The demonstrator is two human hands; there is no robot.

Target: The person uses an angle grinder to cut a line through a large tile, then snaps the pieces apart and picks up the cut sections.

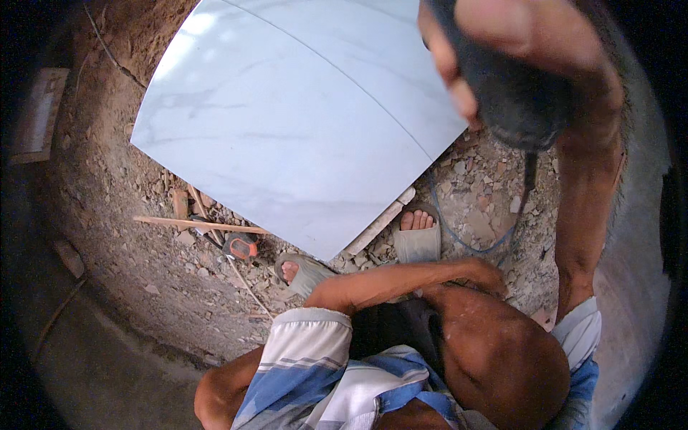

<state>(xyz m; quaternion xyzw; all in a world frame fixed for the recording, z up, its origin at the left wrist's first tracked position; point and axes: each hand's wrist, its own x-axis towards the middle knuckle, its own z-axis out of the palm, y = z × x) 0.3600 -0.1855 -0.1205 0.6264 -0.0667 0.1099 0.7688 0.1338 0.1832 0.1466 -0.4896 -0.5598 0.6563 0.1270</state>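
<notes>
A dark corded power tool (pixel 516 93), close to the camera and partly cut off, is gripped in my right hand (pixel 502 36). Its working end is out of view, so its exact kind cannot be told. From its rear end a black cord (pixel 529 175) hangs down. Below the tool lies a large white marbled tile (pixel 287 129), one corner pointing toward me. My left forearm rests across my right thigh. The left hand (pixel 486 276) hangs bent beside the knee, its fingers mostly hidden. Near that hand, a thin blue wire (pixel 459 240) loops over the rubble.
Broken rubble (pixel 487 193) covers the ground around the tile. To the left are an orange and black tape measure (pixel 241 246) and thin wooden strips (pixel 193 224). My sandalled feet (pixel 418 236) stand by the tile's near corner. A grey wall (pixel 638 272) curves along the right.
</notes>
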